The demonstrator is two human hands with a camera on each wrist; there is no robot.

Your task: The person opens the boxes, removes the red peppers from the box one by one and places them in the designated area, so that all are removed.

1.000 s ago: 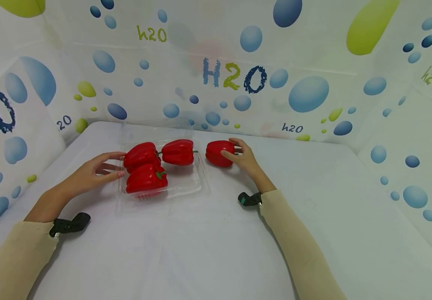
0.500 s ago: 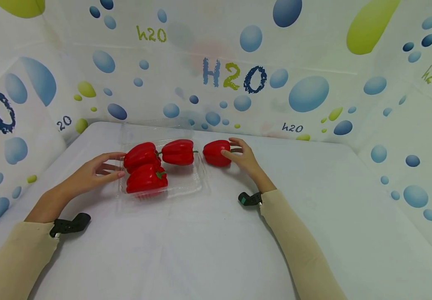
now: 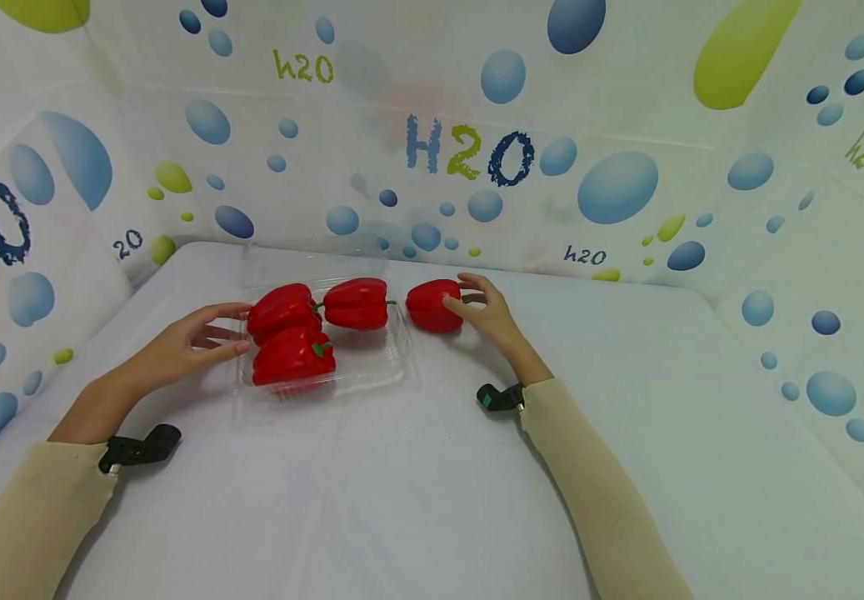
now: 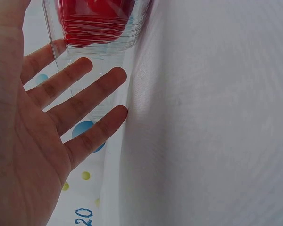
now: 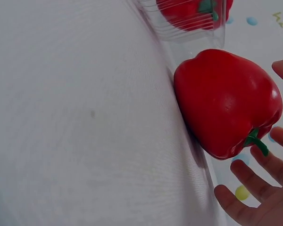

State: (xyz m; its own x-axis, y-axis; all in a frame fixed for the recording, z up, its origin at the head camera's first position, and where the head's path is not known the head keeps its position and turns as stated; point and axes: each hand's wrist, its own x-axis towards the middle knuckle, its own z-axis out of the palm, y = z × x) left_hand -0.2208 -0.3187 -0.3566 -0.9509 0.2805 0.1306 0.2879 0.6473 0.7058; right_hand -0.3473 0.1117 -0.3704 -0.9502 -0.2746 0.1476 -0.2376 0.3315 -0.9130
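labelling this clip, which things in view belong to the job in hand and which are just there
Likely the job:
- left hand
- right hand
- clear container
- three red peppers in it
- loose red pepper beside it

Just there:
- white tablecloth
- patterned backdrop
- black wrist devices

A white tablecloth (image 3: pixel 402 508) I saw spread below with faint creases, a white backdrop (image 3: pixel 649 100) that rose behind and along both sides, blue ovals (image 3: pixel 617 187) and lime-green shapes (image 3: pixel 742 58) that dotted it, large "H2O" lettering (image 3: pixel 465 152) I read near the middle.
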